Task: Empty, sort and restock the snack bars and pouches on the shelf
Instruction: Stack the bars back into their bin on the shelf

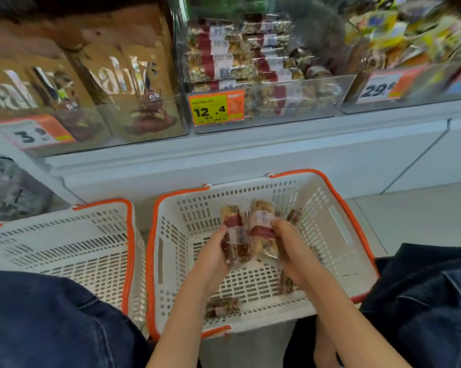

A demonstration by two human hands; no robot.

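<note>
From my head camera, low centre of the frame, both my hands are inside the white basket with orange rim [338,208]. My left hand [213,251] curls its fingers around one nut bar [234,232], a clear-wrapped bar with a dark red band and a white label. My right hand [290,248] clamps its fingers on a second nut bar [261,224] of the same kind, just beside the first; the two bars stand nearly upright and almost touch.

More loose bars lie in this basket: one at the lower edge [222,306], one under my right wrist [286,284], one by the right fingers [294,216].

A second white basket [64,240] sits at the left, beside the first.

Across the upper frame runs the shelf. At upper centre, a clear bin [290,102] holds stacked bars of the same sort, with an orange price tag [216,107] reading 12.4. At upper left stand brown pouches [123,75], blurred.
</note>
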